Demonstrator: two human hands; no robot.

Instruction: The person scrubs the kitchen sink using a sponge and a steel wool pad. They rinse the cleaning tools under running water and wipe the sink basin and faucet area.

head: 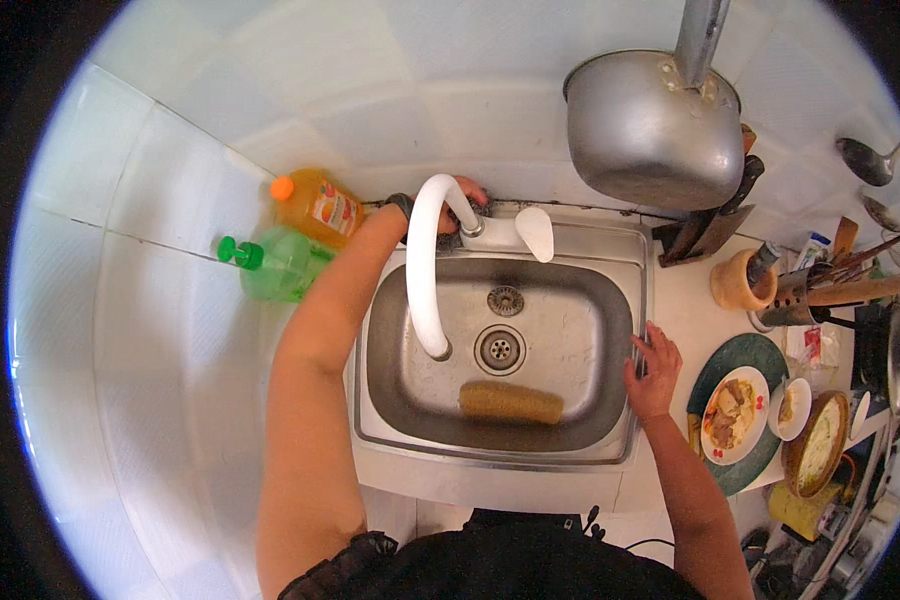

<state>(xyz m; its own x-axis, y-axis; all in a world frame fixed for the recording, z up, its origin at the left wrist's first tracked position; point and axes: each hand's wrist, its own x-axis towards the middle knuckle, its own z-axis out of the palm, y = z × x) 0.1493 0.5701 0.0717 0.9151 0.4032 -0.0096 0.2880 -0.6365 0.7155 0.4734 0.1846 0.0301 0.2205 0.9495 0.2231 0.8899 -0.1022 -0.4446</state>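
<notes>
Before me is a stainless steel sink (579, 330) with a white curved faucet (422, 277). My left hand (465, 196) reaches behind the faucet's base, partly hidden by it, with its fingers at a dark scouring pad (448, 241); whether it grips the pad cannot be told. Over the sink's right rim rests my right hand (655, 373), fingers apart, holding nothing. A brown, rough-textured cylindrical sponge or loofah (510, 402) lies in the basin near the front wall, below the drain (500, 349).
Left stand an orange liquid bottle (319, 206) and a green pump bottle (281, 262). A metal saucepan (652, 135) hangs at the back right. Right are knives (709, 232), a wooden mortar (739, 281), a utensil holder (791, 300), a plate of food (735, 416) and a basket-like bowl (817, 446).
</notes>
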